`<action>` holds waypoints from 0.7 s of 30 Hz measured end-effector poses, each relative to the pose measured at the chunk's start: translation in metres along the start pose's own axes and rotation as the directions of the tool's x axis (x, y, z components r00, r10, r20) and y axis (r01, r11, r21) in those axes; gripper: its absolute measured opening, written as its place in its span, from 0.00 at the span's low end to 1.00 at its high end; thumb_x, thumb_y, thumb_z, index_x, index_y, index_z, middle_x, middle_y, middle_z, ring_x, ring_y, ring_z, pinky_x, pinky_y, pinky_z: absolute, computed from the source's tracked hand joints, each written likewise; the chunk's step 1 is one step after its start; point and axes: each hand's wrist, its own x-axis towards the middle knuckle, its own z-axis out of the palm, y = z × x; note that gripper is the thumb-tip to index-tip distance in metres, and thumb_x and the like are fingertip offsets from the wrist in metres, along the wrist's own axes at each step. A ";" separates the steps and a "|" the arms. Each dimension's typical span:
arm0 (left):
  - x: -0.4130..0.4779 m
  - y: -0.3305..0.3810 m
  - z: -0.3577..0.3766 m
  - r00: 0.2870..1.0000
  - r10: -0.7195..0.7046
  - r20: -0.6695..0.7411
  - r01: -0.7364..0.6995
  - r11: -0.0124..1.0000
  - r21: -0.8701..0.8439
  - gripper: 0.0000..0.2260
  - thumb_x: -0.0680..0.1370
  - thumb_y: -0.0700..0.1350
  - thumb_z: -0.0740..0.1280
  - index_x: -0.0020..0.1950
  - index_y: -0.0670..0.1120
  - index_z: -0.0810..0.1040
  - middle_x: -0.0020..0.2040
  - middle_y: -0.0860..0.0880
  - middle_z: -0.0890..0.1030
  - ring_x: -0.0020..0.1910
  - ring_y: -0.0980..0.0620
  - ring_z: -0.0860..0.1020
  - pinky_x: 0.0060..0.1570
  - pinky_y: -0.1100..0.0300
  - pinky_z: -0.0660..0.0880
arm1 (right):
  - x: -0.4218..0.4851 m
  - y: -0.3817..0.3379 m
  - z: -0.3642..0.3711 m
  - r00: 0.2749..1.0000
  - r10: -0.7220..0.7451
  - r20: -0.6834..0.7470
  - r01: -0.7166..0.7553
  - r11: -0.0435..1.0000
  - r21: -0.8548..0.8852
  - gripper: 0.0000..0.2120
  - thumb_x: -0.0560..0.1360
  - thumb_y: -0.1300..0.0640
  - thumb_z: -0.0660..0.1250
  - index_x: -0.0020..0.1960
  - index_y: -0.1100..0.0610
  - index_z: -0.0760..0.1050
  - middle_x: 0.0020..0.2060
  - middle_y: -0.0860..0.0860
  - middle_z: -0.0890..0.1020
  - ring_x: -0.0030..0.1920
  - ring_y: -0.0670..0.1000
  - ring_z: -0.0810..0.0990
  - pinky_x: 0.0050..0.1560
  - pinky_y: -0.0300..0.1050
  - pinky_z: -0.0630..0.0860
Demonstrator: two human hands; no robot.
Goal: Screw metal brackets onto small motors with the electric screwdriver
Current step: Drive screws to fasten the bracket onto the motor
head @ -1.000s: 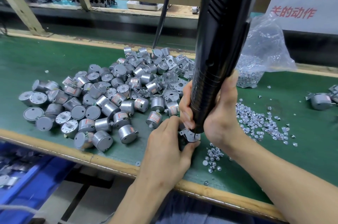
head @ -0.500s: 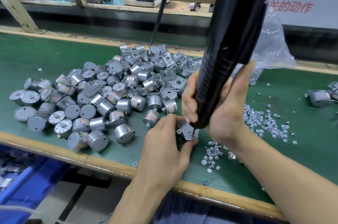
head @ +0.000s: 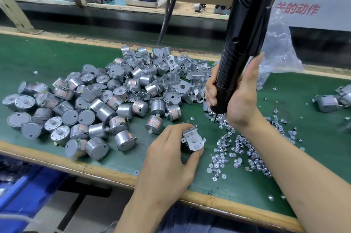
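Left hand (head: 171, 154): fingers and thumb curled round one motor-and-bracket unit (head: 192, 140), bracket face up, held low over the green bench (head: 38, 58) near its front edge. Right hand (head: 240, 97): fully wrapped round the lower barrel of the electric screwdriver (head: 247, 39). The tool is tilted, with its bit tip (head: 215, 117) pointing down just beyond the left hand, well clear of the bracket. The tip sits at the near edge of the loose screws (head: 247, 149), which spread under and to the right of the right wrist. It looks like a screw pick-up, not driving. Whether any screw is already seated in the held bracket cannot be told. Just left of the right hand's fingers is a pile of loose brackets (head: 182, 80). Left of the left hand is a big heap of bare motors (head: 85, 109). Far right of the right hand lie a few finished motors (head: 330, 101) with brackets on. Behind the right hand is a clear plastic bag (head: 279, 58). Progress judged early: a handful done, one unit in hand, and the heap nearly all left to do.
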 end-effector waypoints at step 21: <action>-0.004 0.001 0.001 1.000 0.004 -0.004 -0.004 1.000 0.021 0.18 0.73 0.55 0.71 0.61 0.55 0.75 0.47 0.66 0.71 0.37 0.69 0.70 0.47 0.58 0.69 | 0.010 0.008 0.009 0.983 -0.125 -0.131 0.114 0.989 -0.090 0.37 0.63 0.19 0.53 0.35 0.55 0.72 0.24 0.50 0.73 0.22 0.52 0.70 0.27 0.43 0.70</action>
